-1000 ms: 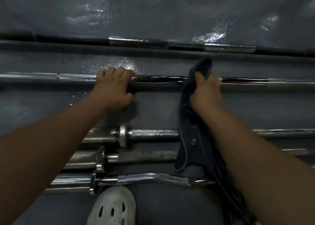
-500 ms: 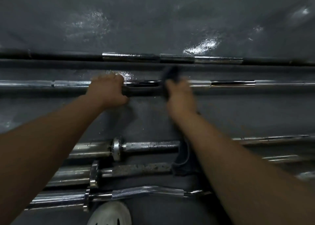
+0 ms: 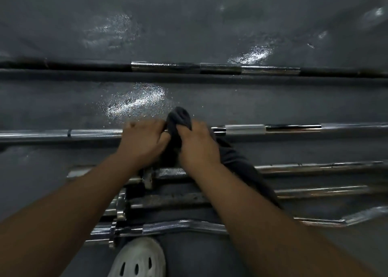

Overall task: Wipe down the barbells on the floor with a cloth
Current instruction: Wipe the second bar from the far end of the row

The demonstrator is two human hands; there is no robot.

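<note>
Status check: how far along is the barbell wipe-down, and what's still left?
Done: no bar can be confirmed clean; chrome shine alone settles nothing. In hand: the right grip holds the dark cloth on the long barbell, the left grip grasping it alongside. Left: the rest of that bar, the far barbell, two straight bars and the curl bar nearest the white shoe.
</note>
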